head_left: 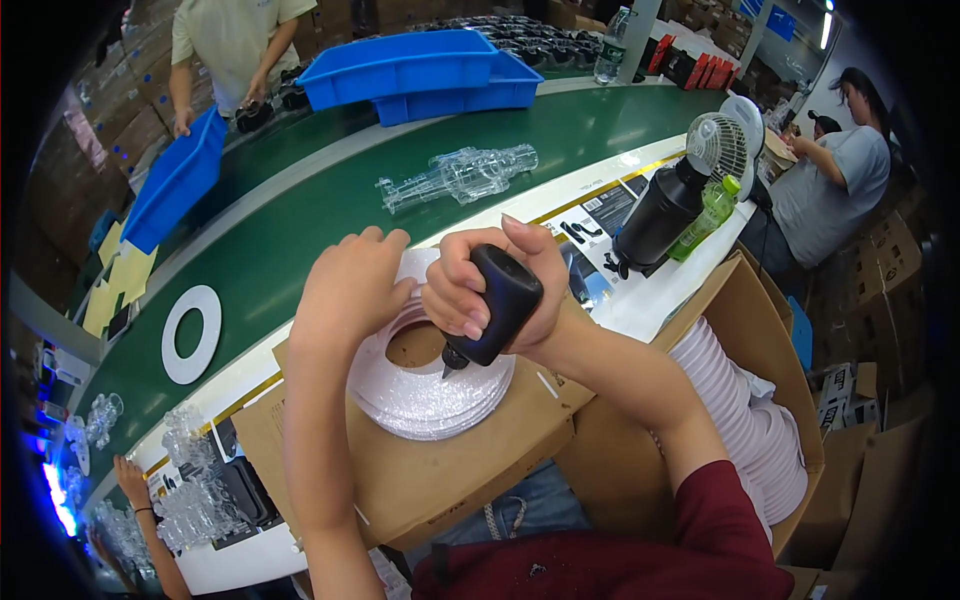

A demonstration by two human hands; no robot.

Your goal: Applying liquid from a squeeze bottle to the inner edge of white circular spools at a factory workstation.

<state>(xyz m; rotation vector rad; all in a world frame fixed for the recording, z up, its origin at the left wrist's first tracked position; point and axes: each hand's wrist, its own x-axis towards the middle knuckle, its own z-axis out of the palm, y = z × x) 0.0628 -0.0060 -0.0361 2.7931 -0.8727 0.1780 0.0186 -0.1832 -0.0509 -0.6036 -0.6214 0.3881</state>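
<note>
- Right hand [515, 290], centre of the frame: fingers wrapped tightly around a black handheld tool [508, 305]
- Tool's long axis: slants from upper right down to lower left, tapered tip lowermost
- Stack of white rings [435, 408]: centre of the frame, lying flat on a cardboard box [470, 465], below and to the left of the right hand
- Governing relation, as judged: tip to ring face; tip sits over the face, just beside the lower right of the central hole; contact cannot be confirmed
- Left hand [358, 278]: back uppermost, at the stack's upper left rim; fingertips mostly hidden, so pinching or merely resting cannot be told
- Nearer to the tip: right hand
</note>
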